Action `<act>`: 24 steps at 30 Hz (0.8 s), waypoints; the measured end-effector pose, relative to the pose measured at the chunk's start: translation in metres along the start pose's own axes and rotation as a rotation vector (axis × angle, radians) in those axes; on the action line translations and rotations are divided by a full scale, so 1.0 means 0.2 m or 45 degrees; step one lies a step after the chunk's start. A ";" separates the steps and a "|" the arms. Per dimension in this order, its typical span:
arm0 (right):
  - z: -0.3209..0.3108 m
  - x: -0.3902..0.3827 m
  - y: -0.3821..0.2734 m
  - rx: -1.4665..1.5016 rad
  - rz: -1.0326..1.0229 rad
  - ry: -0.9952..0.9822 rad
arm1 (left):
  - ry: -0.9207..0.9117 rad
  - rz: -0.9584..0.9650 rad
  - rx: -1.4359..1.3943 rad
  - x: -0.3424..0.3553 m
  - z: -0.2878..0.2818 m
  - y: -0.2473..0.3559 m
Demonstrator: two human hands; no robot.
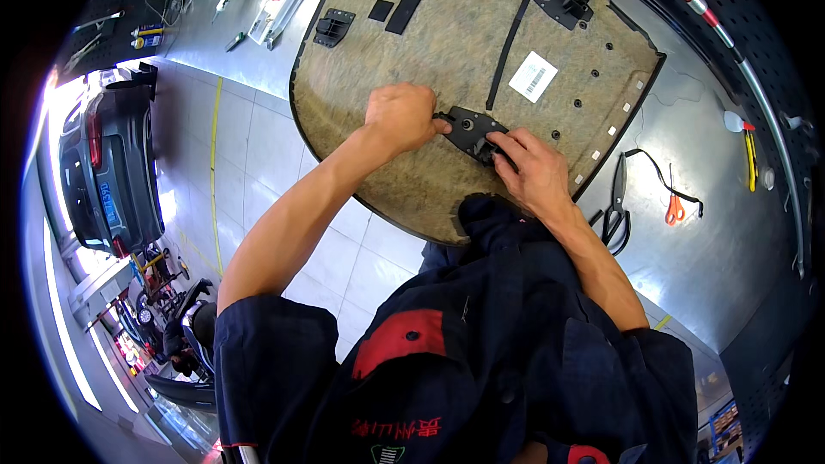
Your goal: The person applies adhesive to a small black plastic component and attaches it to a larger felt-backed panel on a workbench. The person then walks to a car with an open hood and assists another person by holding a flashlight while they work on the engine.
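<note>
The black plastic bracket (pixel 473 131) lay on the brown felt-backed panel (pixel 447 51), near the panel's lower edge, directly between both hands. Its long axis ran from upper left to lower right. The left hand (pixel 400 116) was curled nearly into a fist, thumb and fingertips pressing the bracket's upper-left end. The right hand (pixel 534 170) gripped the lower-right end, fingers closed over it. Both were equally near. The panel rested on the metal desk (pixel 713 232).
</note>
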State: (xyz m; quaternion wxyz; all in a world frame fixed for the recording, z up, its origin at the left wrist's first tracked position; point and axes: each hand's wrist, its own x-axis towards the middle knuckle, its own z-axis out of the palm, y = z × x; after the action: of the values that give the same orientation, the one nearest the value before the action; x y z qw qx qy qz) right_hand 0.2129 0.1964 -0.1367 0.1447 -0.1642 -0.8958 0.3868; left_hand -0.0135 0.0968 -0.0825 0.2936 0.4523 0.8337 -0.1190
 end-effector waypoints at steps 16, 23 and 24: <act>0.03 -0.01 0.01 0.075 0.037 0.031 | -0.058 -0.054 0.080 0.02 -0.05 0.05; -0.20 -0.06 -0.02 0.164 0.176 0.124 | -0.028 -0.083 0.090 0.01 -0.02 0.07; -0.28 -0.09 0.01 0.204 0.264 0.185 | -0.068 -0.100 0.077 -0.01 -0.01 0.06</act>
State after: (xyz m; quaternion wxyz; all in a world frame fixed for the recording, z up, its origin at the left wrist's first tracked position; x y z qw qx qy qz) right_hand 0.2511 0.2262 -0.1047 0.1810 -0.2714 -0.8275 0.4569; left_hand -0.0031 0.1041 -0.0782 0.2969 0.4247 0.8387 -0.1675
